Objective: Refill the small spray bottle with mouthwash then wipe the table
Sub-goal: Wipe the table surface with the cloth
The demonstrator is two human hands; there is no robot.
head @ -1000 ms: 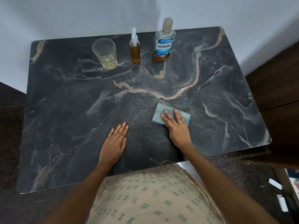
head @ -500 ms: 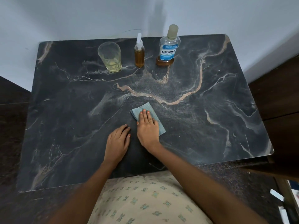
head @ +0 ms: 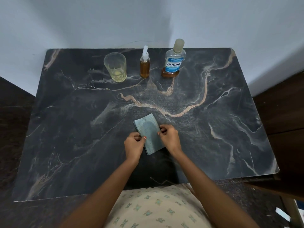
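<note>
My left forearm comes up from the lower left and slopes inward over the near edge of the table (head: pixel 65 129), wrist straight. My left hand (head: pixel 134 143) is curled into a loose fist, knuckles up, with the thumb and bent forefinger pinching the left edge of the cloth (head: pixel 148 133). The thumbnail sits right on the fabric.

The cloth lies between my two hands, a folded blue-grey rectangle tilted so that its far end leans to the left. A darker damp patch shows in its middle. Its near corner pokes out below my hands and its far half lies flat on the dark marbled top, beyond my fingers.

My right hand (head: pixel 169 137) mirrors the left: fingers curled under, thumb pressed against the forefinger, nipping the cloth's right edge. That hand sits a little farther from me than the left. My right forearm runs back toward the lower right, longer in view and crossing the table's front edge.

Well beyond my grip, along the far edge by the wall, three things stand upright in a row, apart from one another. To the left of my hands is a glass (head: pixel 115 67) with a little pale yellow liquid at the bottom. Almost straight ahead is the spray bottle (head: pixel 145 64), filled amber to the shoulder, with its white nozzle on. To the right is the mouthwash bottle (head: pixel 174 60), cap on, only a brown remnant at its base.
</note>
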